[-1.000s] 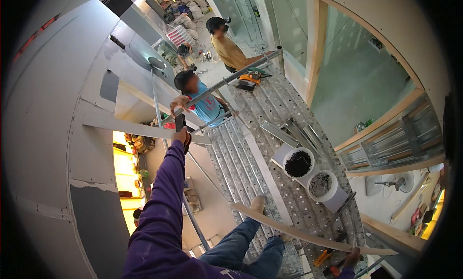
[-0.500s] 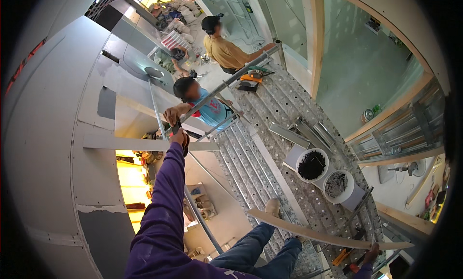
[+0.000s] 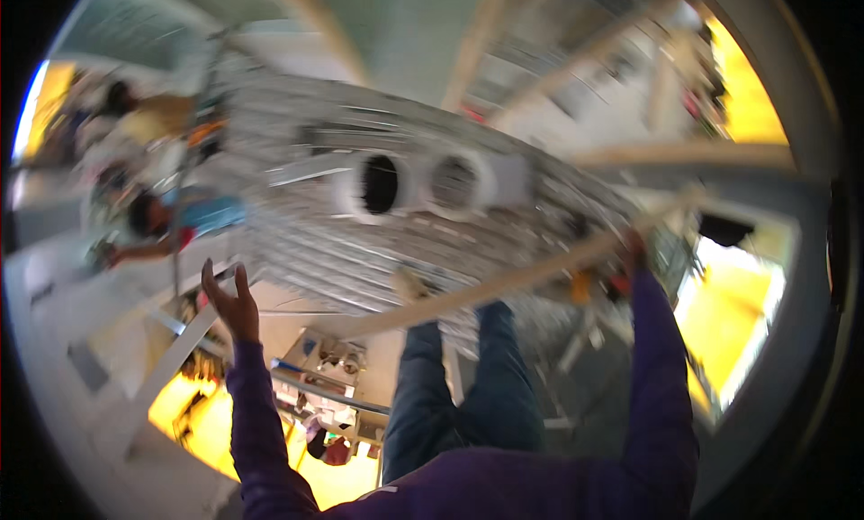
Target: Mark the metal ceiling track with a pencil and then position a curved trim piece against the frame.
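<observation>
Gripping the long pale strip [image 3: 504, 289] near its right end in the right hand [image 3: 633, 250], holding it aslant over the metal platform [image 3: 301, 223], not yet setting it down; holding the left hand [image 3: 238, 309] out at left, empty, fingers apart.

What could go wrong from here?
1. The right hand alone holds the long strip, well toward one end; the far end is unsupported by the raised, open left hand, so it might swing or slip.
2. Two open white buckets stand on the platform ahead of the strip; a careless sweep could tip them.
3. One shoe looks near the platform's edge, so a misstep might mean a fall.
</observation>
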A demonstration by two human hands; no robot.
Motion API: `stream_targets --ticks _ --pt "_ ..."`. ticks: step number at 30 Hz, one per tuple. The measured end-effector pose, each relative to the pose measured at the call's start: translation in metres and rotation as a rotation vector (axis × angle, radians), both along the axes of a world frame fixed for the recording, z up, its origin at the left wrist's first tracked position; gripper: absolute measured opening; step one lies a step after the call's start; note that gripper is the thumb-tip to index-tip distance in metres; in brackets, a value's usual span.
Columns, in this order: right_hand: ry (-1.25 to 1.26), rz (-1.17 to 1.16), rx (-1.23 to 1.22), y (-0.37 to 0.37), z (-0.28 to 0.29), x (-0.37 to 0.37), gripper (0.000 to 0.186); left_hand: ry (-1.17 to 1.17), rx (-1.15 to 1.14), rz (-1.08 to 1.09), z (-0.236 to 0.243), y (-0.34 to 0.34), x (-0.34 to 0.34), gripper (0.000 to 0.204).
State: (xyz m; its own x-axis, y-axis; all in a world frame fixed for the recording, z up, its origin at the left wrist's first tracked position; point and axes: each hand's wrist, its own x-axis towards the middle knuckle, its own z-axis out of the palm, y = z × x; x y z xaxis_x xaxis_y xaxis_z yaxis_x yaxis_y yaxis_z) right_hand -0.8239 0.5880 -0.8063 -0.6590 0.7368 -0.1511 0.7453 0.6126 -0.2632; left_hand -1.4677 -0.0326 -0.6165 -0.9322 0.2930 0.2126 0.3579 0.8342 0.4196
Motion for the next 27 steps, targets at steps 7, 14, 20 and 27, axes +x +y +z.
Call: stream_targets --ticks 7,14,20,27 --pt "0.027 0.112 -0.198 0.034 0.014 -0.025 0.028 -0.557 0.072 -0.811 -0.105 0.267 0.297 0.051" --pt "0.039 0.180 -0.200 0.048 0.012 0.011 0.026 -1.033 -0.507 -0.871 -0.168 0.385 0.402 0.058" --pt "0.168 0.254 -0.197 0.050 -0.003 0.046 0.031 -1.164 -0.247 -0.476 -0.267 0.432 0.405 0.054" --pt "0.118 0.370 -0.163 0.052 0.004 0.042 0.035 -0.985 -0.526 -0.527 -0.308 0.489 0.452 0.041"
